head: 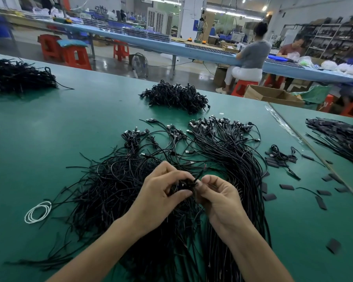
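A wide spread of loose black USB cables lies on the green table, plugs pointing away from me. Over its near part, my left hand grips a small bunch of black cable ends between thumb and curled fingers. My right hand is right beside it, pinching the tip of one black cable that sticks up from the bunch. A tangle of short black wire ends lies under and left of my left forearm.
Bundled cable heaps sit at the far middle and far left. A white wire coil lies left. Short black sleeve pieces are scattered right, near the table seam. Another cable heap lies beyond it. Two people sit at a far bench.
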A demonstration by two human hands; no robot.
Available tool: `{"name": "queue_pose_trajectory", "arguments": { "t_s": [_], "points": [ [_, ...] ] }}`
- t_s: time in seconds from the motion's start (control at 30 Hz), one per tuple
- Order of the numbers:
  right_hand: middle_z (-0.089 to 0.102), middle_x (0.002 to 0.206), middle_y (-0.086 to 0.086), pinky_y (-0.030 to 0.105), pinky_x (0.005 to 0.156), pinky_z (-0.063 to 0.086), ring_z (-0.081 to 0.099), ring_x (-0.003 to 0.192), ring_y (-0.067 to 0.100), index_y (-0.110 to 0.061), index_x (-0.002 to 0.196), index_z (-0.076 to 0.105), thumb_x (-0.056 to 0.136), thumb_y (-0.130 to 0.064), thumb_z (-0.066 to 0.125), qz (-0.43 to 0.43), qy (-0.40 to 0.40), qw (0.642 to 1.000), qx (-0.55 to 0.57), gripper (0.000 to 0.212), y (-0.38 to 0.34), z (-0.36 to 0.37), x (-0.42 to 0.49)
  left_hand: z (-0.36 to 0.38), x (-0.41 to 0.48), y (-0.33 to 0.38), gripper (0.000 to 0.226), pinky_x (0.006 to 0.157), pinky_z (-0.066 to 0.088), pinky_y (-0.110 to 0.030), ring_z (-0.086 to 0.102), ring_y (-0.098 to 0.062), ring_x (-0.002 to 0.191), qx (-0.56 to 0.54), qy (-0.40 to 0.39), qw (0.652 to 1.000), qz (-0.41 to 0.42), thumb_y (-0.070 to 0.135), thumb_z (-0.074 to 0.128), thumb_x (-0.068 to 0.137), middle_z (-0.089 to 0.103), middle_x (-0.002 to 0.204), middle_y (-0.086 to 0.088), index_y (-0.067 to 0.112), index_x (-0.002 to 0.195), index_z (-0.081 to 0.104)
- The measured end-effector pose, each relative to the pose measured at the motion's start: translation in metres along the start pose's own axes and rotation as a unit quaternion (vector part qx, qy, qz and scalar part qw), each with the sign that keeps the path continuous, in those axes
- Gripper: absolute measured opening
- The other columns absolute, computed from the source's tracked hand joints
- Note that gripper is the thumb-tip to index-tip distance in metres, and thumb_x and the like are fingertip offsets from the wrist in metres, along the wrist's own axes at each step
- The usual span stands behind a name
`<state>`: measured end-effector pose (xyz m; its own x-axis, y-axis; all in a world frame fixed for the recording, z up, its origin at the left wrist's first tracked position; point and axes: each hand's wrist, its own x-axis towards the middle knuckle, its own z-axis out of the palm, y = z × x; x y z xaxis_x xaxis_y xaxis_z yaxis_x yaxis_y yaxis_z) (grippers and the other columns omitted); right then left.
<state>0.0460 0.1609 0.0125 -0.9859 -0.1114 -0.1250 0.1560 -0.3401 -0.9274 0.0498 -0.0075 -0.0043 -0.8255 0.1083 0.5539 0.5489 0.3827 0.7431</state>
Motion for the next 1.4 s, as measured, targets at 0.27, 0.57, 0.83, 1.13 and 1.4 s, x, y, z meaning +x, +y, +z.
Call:
{"name": "queue_pose_trajectory", "arguments": {
  "t_s": [0.27,0.57,0.83,1.13,1.4],
  "points": [
    [0.069,0.073,0.003,0.027,0.065,0.055,0.066,0.067,0.015,-0.019,0.072,0.061,0.067,-0.020,0.077,-0.059,-0.002,0.997,-0.047,0.017,-0.002,0.000,-0.001,0.001,-0.008,0.020,0.039,0.054,0.058,-0.037,0.074,-0.036,0.076,-0.345,-0.064,0.905,-0.241,0.061,0.054,0.090,0.073,0.087,-0.018,0.026,0.100,0.070],
    [0.072,0.074,0.007,0.021,0.068,0.055,0.071,0.071,0.018,-0.012,0.076,0.060,0.083,0.002,0.075,-0.107,0.017,0.983,-0.147,0.022,0.011,0.001,0.007,0.000,0.001,0.012,0.025,0.051,0.055,-0.030,0.072,-0.025,0.071,-0.365,-0.038,0.855,-0.366,0.041,0.080,0.069,0.072,0.082,-0.016,0.020,0.078,0.069],
    [0.073,0.077,0.002,0.019,0.067,0.052,0.067,0.071,0.010,-0.016,0.095,0.065,0.086,-0.008,0.075,-0.042,-0.078,0.978,-0.189,0.016,0.012,0.004,0.039,-0.020,0.017,-0.017,0.022,0.060,0.057,-0.028,0.067,-0.020,0.064,-0.238,-0.033,0.922,-0.304,-0.005,0.081,0.075,0.073,0.076,-0.013,0.011,0.084,0.069],
    [0.070,0.094,-0.007,0.009,0.067,0.044,0.064,0.082,0.004,-0.021,0.106,0.069,0.097,-0.018,0.059,0.000,0.025,0.905,-0.425,0.014,0.042,-0.025,0.080,-0.052,0.110,-0.101,0.021,0.080,0.049,-0.019,0.061,-0.012,0.085,0.142,0.155,0.936,-0.282,0.010,0.066,0.094,0.070,0.112,-0.006,0.016,0.113,0.070],
    [0.030,0.145,0.000,0.041,0.103,0.037,0.034,0.126,0.025,-0.034,0.153,0.029,0.105,-0.027,0.039,-0.035,-0.045,0.711,-0.701,0.049,0.037,0.002,0.113,-0.053,0.120,-0.130,0.046,0.116,0.033,-0.041,0.040,-0.030,0.139,0.237,-0.027,0.911,-0.336,0.031,0.041,0.105,0.044,0.153,-0.011,0.018,0.149,0.045]
  ]
}}
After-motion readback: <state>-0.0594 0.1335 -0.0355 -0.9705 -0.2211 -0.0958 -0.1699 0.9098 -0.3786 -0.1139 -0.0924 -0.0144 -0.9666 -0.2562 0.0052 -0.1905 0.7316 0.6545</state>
